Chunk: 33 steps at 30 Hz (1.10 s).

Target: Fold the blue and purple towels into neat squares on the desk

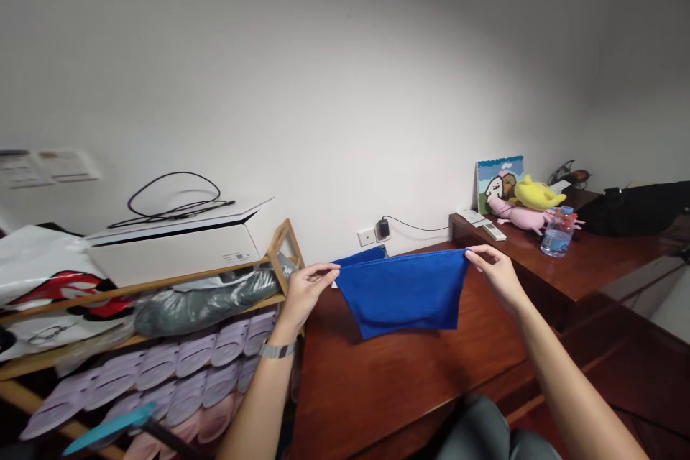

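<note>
A blue cloth (408,292) hangs stretched between my two hands above the brown wooden table, its stitched upper edge pulled almost straight. My left hand (311,289) pinches the upper left corner between thumb and fingers; a metal-band watch circles that wrist. At the upper right corner, my right hand (497,274) holds the cloth in the same pinch. The lower edge hangs close to the tabletop (393,381); whether it touches I cannot tell. Just behind the left part of the cloth lies another blue piece (360,256), partly hidden, so its kind does not show.
On the raised right section stand a water bottle (558,233), pink (520,217) and yellow (536,194) plush toys and a picture (499,176). A charger (383,228) sits in the wall socket. Left, a wooden rack (283,241) holds a white box (172,255) and several lilac slippers (156,366).
</note>
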Motion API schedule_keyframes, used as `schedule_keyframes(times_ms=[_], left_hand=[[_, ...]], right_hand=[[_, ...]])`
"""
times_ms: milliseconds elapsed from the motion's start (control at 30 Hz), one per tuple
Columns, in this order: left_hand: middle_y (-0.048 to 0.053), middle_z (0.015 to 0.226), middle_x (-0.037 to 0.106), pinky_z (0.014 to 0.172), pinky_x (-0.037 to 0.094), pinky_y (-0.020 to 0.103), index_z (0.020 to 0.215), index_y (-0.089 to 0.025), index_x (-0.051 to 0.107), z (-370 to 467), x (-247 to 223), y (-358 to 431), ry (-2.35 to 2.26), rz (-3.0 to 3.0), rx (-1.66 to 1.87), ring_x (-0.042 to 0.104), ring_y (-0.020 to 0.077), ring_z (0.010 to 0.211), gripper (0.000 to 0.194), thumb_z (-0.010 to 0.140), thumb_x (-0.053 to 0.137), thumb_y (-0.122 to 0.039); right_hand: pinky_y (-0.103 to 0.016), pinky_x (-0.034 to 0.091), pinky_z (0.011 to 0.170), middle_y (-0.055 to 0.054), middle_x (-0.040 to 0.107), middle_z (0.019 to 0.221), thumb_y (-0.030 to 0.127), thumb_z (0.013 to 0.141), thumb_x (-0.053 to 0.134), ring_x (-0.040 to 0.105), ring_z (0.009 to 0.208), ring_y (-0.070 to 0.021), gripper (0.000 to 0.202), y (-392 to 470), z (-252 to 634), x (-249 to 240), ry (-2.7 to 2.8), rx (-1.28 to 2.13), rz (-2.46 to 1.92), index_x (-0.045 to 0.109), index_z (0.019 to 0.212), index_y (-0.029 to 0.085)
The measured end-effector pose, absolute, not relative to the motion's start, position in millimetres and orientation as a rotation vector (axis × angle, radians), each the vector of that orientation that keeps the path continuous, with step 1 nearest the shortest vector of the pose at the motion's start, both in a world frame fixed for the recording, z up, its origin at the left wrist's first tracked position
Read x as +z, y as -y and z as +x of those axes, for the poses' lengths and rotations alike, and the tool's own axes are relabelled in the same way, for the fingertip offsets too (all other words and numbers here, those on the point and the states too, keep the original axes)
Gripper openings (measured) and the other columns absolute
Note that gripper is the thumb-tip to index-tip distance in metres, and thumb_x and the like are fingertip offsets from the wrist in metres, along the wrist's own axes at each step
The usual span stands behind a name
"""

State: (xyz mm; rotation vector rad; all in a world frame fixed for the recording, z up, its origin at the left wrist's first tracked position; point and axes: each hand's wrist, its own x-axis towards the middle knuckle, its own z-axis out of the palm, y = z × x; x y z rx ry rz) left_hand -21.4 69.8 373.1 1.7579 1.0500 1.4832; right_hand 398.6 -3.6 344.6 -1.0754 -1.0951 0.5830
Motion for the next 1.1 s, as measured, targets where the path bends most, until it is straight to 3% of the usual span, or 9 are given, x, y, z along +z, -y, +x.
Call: schedule_keyframes(times_ms=[300, 433, 600, 700, 800, 867, 1000, 1100], left_hand=[[0.005, 0.086, 0.080, 0.066, 0.060, 0.029, 0.087, -0.021, 0.080, -5, 385, -29, -1.010, 1.846, 1.412, 0.073, 0.0208, 0.073, 0.027, 0.077, 0.082, -0.046], [0.005, 0.091, 0.079, 0.068, 0.059, 0.029, 0.089, -0.021, 0.078, 0, 380, -13, -0.998, 1.788, 1.428, 0.072, 0.0213, 0.076, 0.023, 0.080, 0.080, -0.042], [0.006, 0.091, 0.077, 0.075, 0.058, 0.030, 0.091, -0.021, 0.074, 13, 333, -74, -1.079, 1.769, 1.352, 0.072, 0.0222, 0.085, 0.021, 0.083, 0.074, -0.040], [0.005, 0.087, 0.077, 0.077, 0.059, 0.031, 0.086, -0.020, 0.072, 26, 279, -138, -1.259, 1.835, 1.205, 0.074, 0.0219, 0.086, 0.019, 0.082, 0.066, -0.038], [0.006, 0.080, 0.076, 0.073, 0.060, 0.033, 0.081, -0.018, 0.071, 35, 220, -182, -1.433, 1.849, 1.114, 0.074, 0.0217, 0.077, 0.017, 0.080, 0.063, -0.033], [0.008, 0.084, 0.077, 0.079, 0.060, 0.037, 0.084, -0.017, 0.072, 36, 184, -193, -1.541, 1.873, 1.084, 0.075, 0.0235, 0.081, 0.014, 0.080, 0.063, -0.028], [0.013, 0.113, 0.076, 0.106, 0.052, 0.050, 0.097, -0.020, 0.076, 41, 127, -188, -1.659, 2.014, 1.037, 0.069, 0.0304, 0.114, 0.021, 0.085, 0.059, -0.022], [0.008, 0.132, 0.072, 0.117, 0.045, 0.045, 0.107, -0.024, 0.078, 61, 97, -188, -1.539, 2.203, 0.940, 0.062, 0.0268, 0.130, 0.029, 0.093, 0.053, -0.023]], right_hand=[[-0.028, 0.046, 0.056, -0.005, 0.073, 0.085, 0.058, 0.075, 0.085, 0.058, 0.067, -0.0154, 0.044, 41, 422, 351, 1.078, 0.472, -1.181, 0.077, 0.098, 0.021], [-0.027, 0.041, 0.048, -0.003, 0.068, 0.071, 0.060, 0.074, 0.085, 0.053, 0.056, -0.0136, 0.048, 51, 427, 360, 1.059, 0.470, -1.238, 0.077, 0.100, 0.020], [-0.025, 0.038, 0.044, 0.001, 0.063, 0.060, 0.066, 0.071, 0.083, 0.052, 0.049, -0.0126, 0.057, -20, 427, 327, 1.087, 0.623, -1.289, 0.077, 0.101, 0.018], [-0.026, 0.045, 0.046, -0.001, 0.065, 0.060, 0.066, 0.070, 0.081, 0.059, 0.051, -0.0153, 0.061, -96, 419, 283, 1.132, 0.745, -1.376, 0.076, 0.100, 0.014], [-0.033, 0.059, 0.061, -0.010, 0.076, 0.081, 0.066, 0.076, 0.070, 0.072, 0.071, -0.0220, 0.060, -155, 398, 238, 1.100, 0.750, -1.452, 0.074, 0.103, 0.012], [-0.041, 0.062, 0.077, -0.015, 0.078, 0.097, 0.065, 0.082, 0.062, 0.075, 0.089, -0.0266, 0.058, -167, 380, 208, 1.088, 0.708, -1.478, 0.073, 0.108, 0.014], [-0.055, 0.050, 0.109, -0.021, 0.076, 0.118, 0.065, 0.087, 0.052, 0.069, 0.116, -0.0363, 0.057, -127, 346, 135, 1.103, 0.619, -1.547, 0.077, 0.107, 0.017], [-0.056, 0.036, 0.122, -0.018, 0.062, 0.146, 0.062, 0.096, 0.037, 0.052, 0.141, -0.0372, 0.065, -76, 322, 68, 1.235, 0.388, -1.782, 0.071, 0.131, 0.019]])
